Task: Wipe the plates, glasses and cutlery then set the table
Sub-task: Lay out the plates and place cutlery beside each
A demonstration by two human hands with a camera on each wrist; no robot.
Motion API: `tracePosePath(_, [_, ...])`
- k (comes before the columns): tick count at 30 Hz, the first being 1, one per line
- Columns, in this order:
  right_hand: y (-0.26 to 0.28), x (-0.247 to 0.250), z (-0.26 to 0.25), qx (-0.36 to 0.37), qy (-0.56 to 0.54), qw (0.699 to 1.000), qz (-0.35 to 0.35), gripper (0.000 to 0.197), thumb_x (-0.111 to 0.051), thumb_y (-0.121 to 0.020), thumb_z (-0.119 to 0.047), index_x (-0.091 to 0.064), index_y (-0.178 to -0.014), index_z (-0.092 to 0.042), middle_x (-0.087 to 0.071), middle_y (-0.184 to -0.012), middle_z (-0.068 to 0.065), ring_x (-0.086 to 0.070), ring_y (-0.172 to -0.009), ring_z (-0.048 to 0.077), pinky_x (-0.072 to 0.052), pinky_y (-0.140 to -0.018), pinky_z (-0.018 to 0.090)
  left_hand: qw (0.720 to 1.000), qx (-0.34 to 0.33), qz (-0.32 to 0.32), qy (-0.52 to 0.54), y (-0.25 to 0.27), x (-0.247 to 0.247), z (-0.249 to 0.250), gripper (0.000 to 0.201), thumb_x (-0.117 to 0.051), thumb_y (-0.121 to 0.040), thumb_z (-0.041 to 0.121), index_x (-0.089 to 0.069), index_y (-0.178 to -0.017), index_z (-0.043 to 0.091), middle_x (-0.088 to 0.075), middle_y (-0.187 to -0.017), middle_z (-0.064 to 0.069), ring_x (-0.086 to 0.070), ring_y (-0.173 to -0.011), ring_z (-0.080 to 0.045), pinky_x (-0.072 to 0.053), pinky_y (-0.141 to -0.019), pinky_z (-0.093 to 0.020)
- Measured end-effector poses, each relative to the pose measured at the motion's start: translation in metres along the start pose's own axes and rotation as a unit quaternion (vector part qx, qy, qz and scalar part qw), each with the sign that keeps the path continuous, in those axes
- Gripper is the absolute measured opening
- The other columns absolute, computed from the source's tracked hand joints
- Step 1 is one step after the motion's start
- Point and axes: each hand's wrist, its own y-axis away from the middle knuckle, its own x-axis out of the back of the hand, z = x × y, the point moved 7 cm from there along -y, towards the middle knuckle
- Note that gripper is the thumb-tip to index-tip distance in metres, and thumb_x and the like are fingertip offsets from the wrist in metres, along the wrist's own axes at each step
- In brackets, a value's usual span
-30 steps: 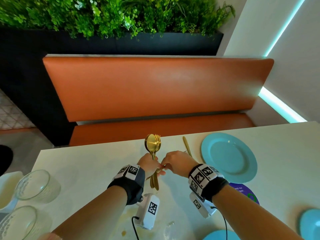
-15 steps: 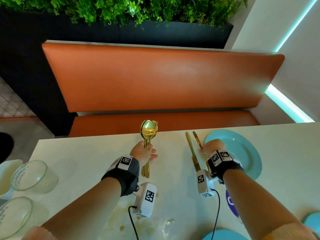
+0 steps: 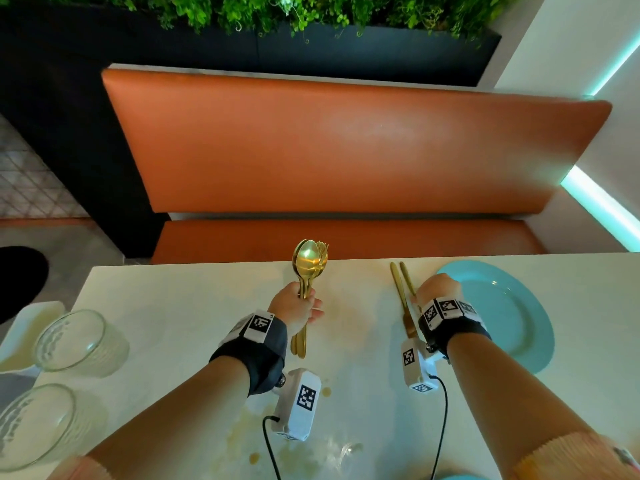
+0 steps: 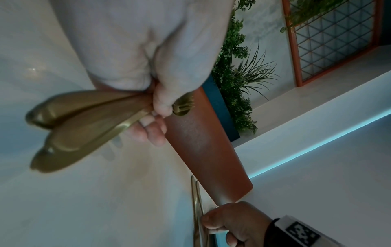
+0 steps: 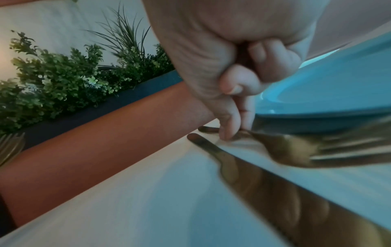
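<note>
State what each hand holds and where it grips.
Left hand grips the cutlery bundle mid-handle; right hand pinches a fork by its handle.

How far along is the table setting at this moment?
Done: one blue plate set, a gold knife lying left of it. In hand: right hand placing a fork beside the knife; left hand grips the remaining cutlery bundle. Left: glasses, other places.

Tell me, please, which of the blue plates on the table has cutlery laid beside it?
The large blue plate at the far right: a gold knife and fork lie along its left edge. The other plates, cropped at the near edge, show none.
</note>
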Motion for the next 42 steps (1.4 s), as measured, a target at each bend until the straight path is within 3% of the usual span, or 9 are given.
tracePosePath(4, [0.003,-0.003,-0.007,0.017,0.034,0.999,0.012,0.034,-0.062,-0.085,-0.009,-0.045,-0.056,-0.008,-0.058,-0.074,0.01,-0.056,-0.068,0.026,-0.048,-0.06,0.026,1.0,0.005,-0.008,-0.014,0.001,0.001,-0.001,0.021,-0.043,-0.097,0.003,-0.047,-0.079,0.012,-0.056,-0.081,-0.006,-0.06,-0.074,-0.024,-0.049,-0.071,-0.026])
tracePosePath(11, [0.012,0.003,-0.011,0.044,0.042,0.998,0.021,0.027,-0.062,-0.085,-0.013,-0.05,-0.063,-0.006,-0.065,-0.086,0.013,-0.057,-0.072,0.027,-0.049,-0.066,0.03,1.0,0.008,-0.001,0.003,0.007,0.002,0.0,0.017,-0.045,-0.097,0.0,-0.055,-0.084,0.006,-0.057,-0.078,-0.008,-0.058,-0.068,-0.018,-0.051,-0.073,-0.027])
tracePosePath(14, [0.035,0.014,-0.033,0.11,0.073,0.991,0.01,0.028,-0.051,-0.093,-0.027,-0.062,-0.101,-0.002,-0.061,-0.092,0.011,-0.061,-0.088,0.027,-0.047,-0.069,0.03,1.0,0.005,0.006,-0.002,0.014,-0.002,0.002,0.011,-0.044,-0.097,0.002,-0.055,-0.094,0.002,-0.062,-0.078,-0.008,-0.06,-0.068,-0.017,-0.051,-0.069,-0.027])
tracePosePath(17, [0.077,0.011,-0.057,0.187,0.035,0.98,-0.065,0.033,-0.045,-0.096,-0.023,-0.053,-0.127,-0.015,-0.058,-0.119,0.012,-0.054,-0.114,0.028,-0.049,-0.084,0.032,1.0,0.014,0.009,0.02,0.025,-0.009,0.005,0.012,-0.039,-0.099,0.002,-0.049,-0.095,0.003,-0.061,-0.077,-0.01,-0.059,-0.065,-0.018,-0.049,-0.063,-0.027])
tracePosePath(23, [0.156,-0.001,-0.058,0.214,-0.089,0.957,-0.174,0.034,-0.053,-0.091,-0.031,-0.067,-0.106,-0.004,-0.07,-0.103,0.016,-0.059,-0.072,0.016,-0.049,-0.062,0.023,1.0,-0.018,-0.003,-0.012,0.06,-0.023,0.011,0.018,-0.041,-0.099,0.006,-0.058,-0.102,-0.001,-0.065,-0.08,-0.01,-0.063,-0.078,-0.022,-0.054,-0.081,-0.034])
tracePosePath(26, [0.186,0.006,-0.046,0.203,-0.122,0.96,-0.148,0.033,-0.053,-0.091,-0.028,-0.067,-0.106,-0.002,-0.066,-0.083,0.012,-0.052,-0.061,0.012,-0.042,-0.054,0.018,0.997,-0.036,-0.039,-0.058,0.088,-0.029,0.007,0.021,-0.042,-0.097,0.003,-0.063,-0.094,0.001,-0.065,-0.08,-0.01,-0.061,-0.075,-0.02,-0.053,-0.071,-0.027])
tracePosePath(31, [0.237,0.01,-0.012,0.168,-0.088,0.974,-0.125,0.034,-0.056,-0.089,-0.037,-0.069,-0.092,-0.006,-0.071,-0.09,0.009,-0.058,-0.069,0.016,-0.055,-0.072,0.031,0.988,-0.059,-0.108,-0.098,0.139,-0.034,-0.014,0.018,-0.044,-0.093,-0.004,-0.059,-0.085,0.002,-0.064,-0.078,-0.013,-0.06,-0.064,-0.019,-0.049,-0.061,-0.027])
tracePosePath(39, [0.311,0.016,0.058,0.084,-0.221,0.967,-0.093,0.016,-0.064,-0.083,-0.024,-0.059,-0.068,-0.021,-0.058,-0.064,-0.004,-0.054,-0.055,0.008,-0.046,-0.053,0.018,0.966,-0.101,-0.193,-0.142,0.214,-0.049,-0.052,0.013,-0.048,-0.089,-0.006,-0.056,-0.099,-0.005,-0.068,-0.087,-0.02,-0.064,-0.07,-0.025,-0.051,-0.064,-0.034])
tracePosePath(42, [0.328,0.019,0.081,0.061,-0.253,0.962,-0.078,0.018,-0.063,-0.083,-0.023,-0.057,-0.066,-0.022,-0.058,-0.062,-0.004,-0.054,-0.052,0.008,-0.044,-0.048,0.017,0.951,-0.119,-0.228,-0.173,0.234,-0.061,-0.06,0.018,-0.047,-0.088,-0.001,-0.064,-0.094,-0.002,-0.072,-0.093,-0.021,-0.066,-0.075,-0.027,-0.054,-0.078,-0.039])
